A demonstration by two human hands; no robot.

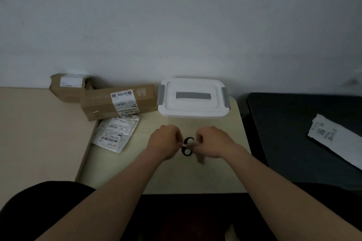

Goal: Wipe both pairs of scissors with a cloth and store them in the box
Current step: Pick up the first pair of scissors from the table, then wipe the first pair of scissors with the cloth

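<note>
One pair of scissors [187, 147] with black handle loops sits low over the beige table, between my two hands. Its blades are hidden. My left hand [165, 141] is curled and pinches the scissors at the joint, from the left. My right hand [212, 142] is curled on the right side, closed over what looks like a pale cloth [200, 160]. A blurred end of that cloth hangs below the fingers. The white storage box [193, 98] stands behind my hands against the wall, with its lid on and its grey latches down. I see no second pair of scissors.
Two brown cardboard parcels [117, 101] and a white mailer bag [117, 133] lie to the back left. A dark table [293, 133] with a white paper package [337, 139] stands to the right. My dark-clothed lap is below the table's front edge.
</note>
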